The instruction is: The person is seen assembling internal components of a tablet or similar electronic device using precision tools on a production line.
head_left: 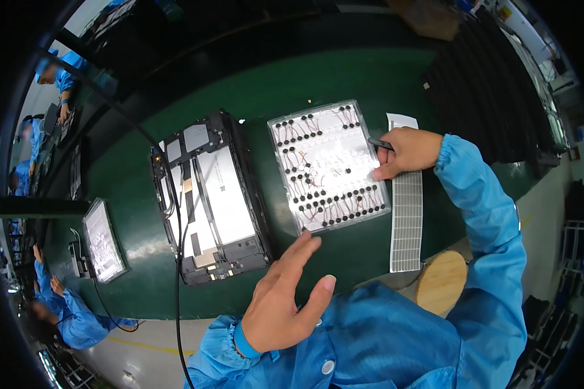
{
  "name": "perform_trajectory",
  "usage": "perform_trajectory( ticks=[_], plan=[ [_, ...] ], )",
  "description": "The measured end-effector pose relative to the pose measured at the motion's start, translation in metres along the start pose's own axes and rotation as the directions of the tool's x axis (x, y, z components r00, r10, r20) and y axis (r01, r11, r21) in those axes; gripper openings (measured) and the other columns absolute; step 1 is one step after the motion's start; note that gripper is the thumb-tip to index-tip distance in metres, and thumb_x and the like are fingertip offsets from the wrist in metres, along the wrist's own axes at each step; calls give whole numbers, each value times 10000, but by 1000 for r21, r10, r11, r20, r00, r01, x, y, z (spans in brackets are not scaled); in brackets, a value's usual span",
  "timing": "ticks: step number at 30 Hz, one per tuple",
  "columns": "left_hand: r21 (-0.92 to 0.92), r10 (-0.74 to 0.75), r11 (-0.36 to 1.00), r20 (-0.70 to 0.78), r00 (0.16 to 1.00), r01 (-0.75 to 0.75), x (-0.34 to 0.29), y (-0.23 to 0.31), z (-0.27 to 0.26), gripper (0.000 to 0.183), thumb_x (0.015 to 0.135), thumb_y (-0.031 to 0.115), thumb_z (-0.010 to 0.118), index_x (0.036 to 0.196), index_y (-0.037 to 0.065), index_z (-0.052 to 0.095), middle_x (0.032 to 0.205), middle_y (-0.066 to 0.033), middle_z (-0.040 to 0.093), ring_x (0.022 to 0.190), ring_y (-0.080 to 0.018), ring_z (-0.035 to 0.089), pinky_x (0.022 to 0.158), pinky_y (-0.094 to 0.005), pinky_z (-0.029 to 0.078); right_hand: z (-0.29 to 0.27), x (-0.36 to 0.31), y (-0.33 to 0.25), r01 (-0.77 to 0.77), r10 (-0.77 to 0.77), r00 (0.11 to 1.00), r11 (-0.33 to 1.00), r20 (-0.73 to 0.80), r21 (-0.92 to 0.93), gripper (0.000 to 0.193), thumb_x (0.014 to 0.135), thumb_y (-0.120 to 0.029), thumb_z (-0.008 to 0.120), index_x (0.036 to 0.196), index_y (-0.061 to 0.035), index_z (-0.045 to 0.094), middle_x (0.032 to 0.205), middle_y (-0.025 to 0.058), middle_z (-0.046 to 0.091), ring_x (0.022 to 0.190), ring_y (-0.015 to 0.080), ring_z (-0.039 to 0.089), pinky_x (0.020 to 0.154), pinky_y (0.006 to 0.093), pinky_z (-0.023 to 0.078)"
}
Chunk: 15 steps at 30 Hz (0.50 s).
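Note:
My right hand [405, 153] grips a pair of black tweezers [381, 144], whose tips point left over the edge of a clear plastic tray [329, 225]. Rows of small round black parts with thin wires [357, 201] lie in that tray, and its middle holds only a few. My left hand [280, 301] is open, fingers spread, in front of the tray's near left corner; nothing is in it. Under my right wrist lies a white sheet of small rectangular labels [406, 223]. Left of the tray sits a stack of opened flat electronic devices [224, 194], with silver battery packs showing on top.
Another clear tray [102, 243] lies at the left end of the green table [143, 243]. A black cable [177, 285] hangs across the device stack. Dark stacked trays [480, 97] stand at far right, and a round wooden stool [442, 282] is near me. Other people in blue work at left.

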<state>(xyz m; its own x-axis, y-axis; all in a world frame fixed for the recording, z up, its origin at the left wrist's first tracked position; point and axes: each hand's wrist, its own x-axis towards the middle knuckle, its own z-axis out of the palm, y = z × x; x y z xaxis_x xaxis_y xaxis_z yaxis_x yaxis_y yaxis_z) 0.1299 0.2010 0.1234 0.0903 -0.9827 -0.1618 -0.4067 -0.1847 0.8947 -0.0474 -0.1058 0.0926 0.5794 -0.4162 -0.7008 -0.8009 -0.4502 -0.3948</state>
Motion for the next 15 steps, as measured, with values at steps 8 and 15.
perform_trajectory(
  ticks=[8,15],
  plan=[
    [-129,91,988,38,995,-85,7,-9,-6,372,943,177,689,1250,-22,621,1262,-251,648,1126,-394,671,947,-408,540,-5,30,-30,352,-263,755,935,-601,34,229,871,-224,724,889,3,699,765,163,698,710,237,695,697,366,541],
    [-170,119,980,77,990,-104,5,-15,-9,325,945,104,676,1231,-46,633,1281,-224,651,1058,-278,690,912,-369,554,-10,69,-68,133,-67,874,986,-481,104,278,810,-266,757,881,0,720,806,181,713,748,299,707,758,374,557]
  ],
)
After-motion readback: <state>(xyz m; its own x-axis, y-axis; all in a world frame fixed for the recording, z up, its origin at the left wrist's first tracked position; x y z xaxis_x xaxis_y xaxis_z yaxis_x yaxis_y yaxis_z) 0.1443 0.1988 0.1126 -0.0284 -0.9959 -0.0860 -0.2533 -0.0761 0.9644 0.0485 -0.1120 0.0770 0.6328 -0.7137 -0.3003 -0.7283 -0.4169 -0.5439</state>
